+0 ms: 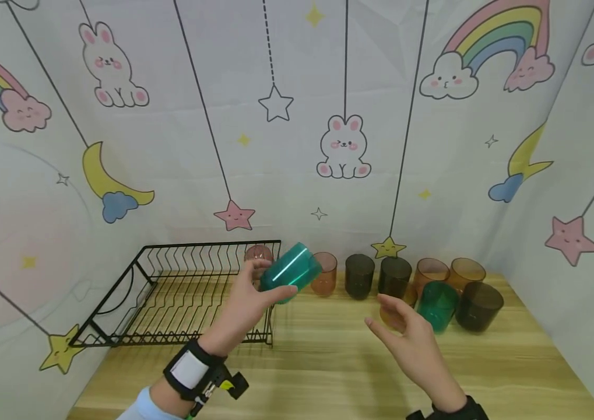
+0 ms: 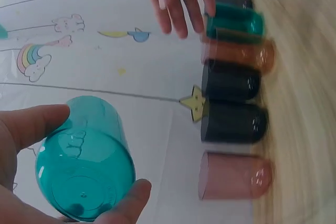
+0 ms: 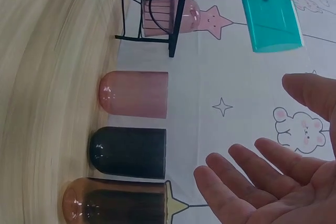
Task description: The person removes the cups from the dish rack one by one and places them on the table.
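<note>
My left hand (image 1: 246, 304) grips a clear teal cup (image 1: 295, 269) between thumb and fingers, tilted in the air by the right end of a black wire dish rack (image 1: 213, 243). In the left wrist view, the base of that cup (image 2: 84, 182) faces the camera. My right hand (image 1: 412, 344) is held up with nothing in it, fingers apart, in front of the cups at the right. An amber cup (image 1: 390, 318) is partly hidden behind its fingers. Close by stand another teal cup (image 1: 437, 309) and a dark cup (image 1: 479, 308).
Inside the rack, at its right end, stands a pink cup (image 1: 257, 252). Along the back of the wooden table (image 1: 328, 361) are another pink cup (image 1: 324, 277), two dark cups (image 1: 359, 279), and orange-tinted cups (image 1: 467, 270). A printed cloth (image 1: 286, 163) hangs behind them.
</note>
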{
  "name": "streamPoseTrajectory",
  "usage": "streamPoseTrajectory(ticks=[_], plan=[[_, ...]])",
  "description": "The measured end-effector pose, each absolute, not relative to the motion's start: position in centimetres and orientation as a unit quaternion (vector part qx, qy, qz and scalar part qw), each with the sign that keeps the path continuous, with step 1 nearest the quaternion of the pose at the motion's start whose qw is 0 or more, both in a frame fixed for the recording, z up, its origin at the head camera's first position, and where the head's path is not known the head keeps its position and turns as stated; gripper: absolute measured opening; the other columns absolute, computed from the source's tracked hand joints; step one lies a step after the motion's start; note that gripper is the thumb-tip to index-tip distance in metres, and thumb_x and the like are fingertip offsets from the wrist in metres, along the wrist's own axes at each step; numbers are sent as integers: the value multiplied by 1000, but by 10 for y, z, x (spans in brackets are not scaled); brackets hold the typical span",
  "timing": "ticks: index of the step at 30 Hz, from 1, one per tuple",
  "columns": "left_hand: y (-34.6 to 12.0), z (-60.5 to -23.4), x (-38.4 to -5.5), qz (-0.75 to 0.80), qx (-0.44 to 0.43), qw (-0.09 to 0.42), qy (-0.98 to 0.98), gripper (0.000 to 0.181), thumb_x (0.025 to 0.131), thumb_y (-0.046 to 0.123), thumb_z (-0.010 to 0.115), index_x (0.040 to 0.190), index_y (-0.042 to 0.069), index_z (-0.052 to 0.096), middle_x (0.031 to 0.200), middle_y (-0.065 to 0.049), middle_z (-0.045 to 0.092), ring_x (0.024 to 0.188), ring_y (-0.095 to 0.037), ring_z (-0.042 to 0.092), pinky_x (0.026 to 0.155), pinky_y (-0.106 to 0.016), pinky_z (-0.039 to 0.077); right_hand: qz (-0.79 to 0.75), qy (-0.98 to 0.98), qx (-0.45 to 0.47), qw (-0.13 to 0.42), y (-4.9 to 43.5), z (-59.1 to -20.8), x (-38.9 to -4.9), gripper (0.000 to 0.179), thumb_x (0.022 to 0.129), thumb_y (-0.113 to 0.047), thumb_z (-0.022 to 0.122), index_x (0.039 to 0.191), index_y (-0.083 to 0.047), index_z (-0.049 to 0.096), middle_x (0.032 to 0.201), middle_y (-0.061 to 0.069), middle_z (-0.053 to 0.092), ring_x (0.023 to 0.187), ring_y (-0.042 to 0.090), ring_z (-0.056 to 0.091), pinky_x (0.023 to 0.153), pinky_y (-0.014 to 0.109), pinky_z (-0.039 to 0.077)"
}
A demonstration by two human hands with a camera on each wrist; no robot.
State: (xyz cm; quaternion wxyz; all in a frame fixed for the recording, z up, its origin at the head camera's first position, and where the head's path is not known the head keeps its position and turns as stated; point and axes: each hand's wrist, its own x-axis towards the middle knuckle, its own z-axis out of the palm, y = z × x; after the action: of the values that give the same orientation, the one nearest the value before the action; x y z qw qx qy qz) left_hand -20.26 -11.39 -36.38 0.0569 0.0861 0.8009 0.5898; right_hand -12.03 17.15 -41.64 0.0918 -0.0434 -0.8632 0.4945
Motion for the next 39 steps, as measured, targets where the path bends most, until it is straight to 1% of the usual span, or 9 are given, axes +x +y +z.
streamPoseTrajectory(ticks=[3, 5, 8, 13, 17, 19, 26, 34, 39], plan=[[-98, -370, -193, 638, 88, 123, 755, 76, 73, 43, 77, 135, 24, 38, 131, -7, 43, 118, -27, 49, 90, -39, 50, 504, -858, -46, 88, 172, -417, -120, 69, 74, -63, 64, 130, -25, 49, 134, 1, 53, 122, 22, 54, 95, 39, 49], [-89, -374, -188, 663, 88, 160, 726, 73, 75, 40, 76, 136, 22, 40, 132, -9, 43, 117, -26, 51, 90, -38, 51, 508, -856, -46, 87, 172, -417, -120, 68, 74, -63, 64, 129, -24, 50, 134, 1, 53, 122, 22, 54, 95, 38, 49], [-78, -380, -182, 692, 89, 192, 691, 68, 77, 35, 75, 135, 18, 43, 133, -11, 41, 115, -26, 54, 90, -37, 52, 512, -854, -45, 86, 172, -417, -121, 67, 75, -62, 63, 129, -24, 50, 134, 1, 53, 123, 22, 53, 96, 38, 49], [-65, -391, -177, 715, 84, 199, 665, 65, 78, 33, 75, 134, 18, 45, 134, -12, 40, 113, -25, 55, 89, -36, 53, 516, -852, -39, 84, 168, -418, -126, 64, 78, -59, 63, 129, -22, 51, 133, 3, 54, 124, 22, 52, 96, 40, 48], [-58, -398, -176, 726, 80, 201, 653, 65, 78, 32, 75, 134, 16, 45, 134, -13, 38, 112, -25, 55, 88, -36, 53, 519, -850, -34, 85, 162, -417, -130, 62, 80, -59, 62, 128, -21, 52, 130, 3, 57, 121, 20, 54, 95, 40, 49], [-55, -401, -176, 728, 77, 201, 651, 66, 77, 32, 76, 133, 15, 45, 134, -13, 38, 112, -25, 55, 88, -36, 53, 524, -847, -30, 83, 160, -418, -132, 60, 81, -58, 61, 128, -21, 53, 129, 2, 57, 120, 19, 55, 94, 39, 50], [-49, -412, -174, 728, 73, 201, 652, 67, 76, 36, 77, 132, 16, 46, 134, -13, 37, 109, -24, 57, 87, -36, 53, 540, -838, -22, 74, 153, -420, -137, 59, 84, -56, 58, 128, -16, 53, 125, 4, 60, 116, 22, 58, 92, 38, 52], [-48, -418, -173, 705, 80, 191, 678, 72, 74, 39, 78, 133, 18, 44, 132, -11, 39, 109, -24, 55, 86, -35, 52, 540, -837, -24, 78, 150, -418, -136, 58, 86, -54, 57, 129, -15, 54, 125, 5, 61, 116, 22, 57, 93, 38, 51], [-48, -423, -173, 692, 81, 190, 692, 74, 72, 39, 79, 134, 18, 44, 131, -11, 45, 106, -23, 58, 86, -35, 51, 538, -840, -28, 68, 150, -417, -137, 62, 86, -55, 57, 132, -14, 51, 127, 7, 59, 117, 23, 57, 94, 40, 50]])
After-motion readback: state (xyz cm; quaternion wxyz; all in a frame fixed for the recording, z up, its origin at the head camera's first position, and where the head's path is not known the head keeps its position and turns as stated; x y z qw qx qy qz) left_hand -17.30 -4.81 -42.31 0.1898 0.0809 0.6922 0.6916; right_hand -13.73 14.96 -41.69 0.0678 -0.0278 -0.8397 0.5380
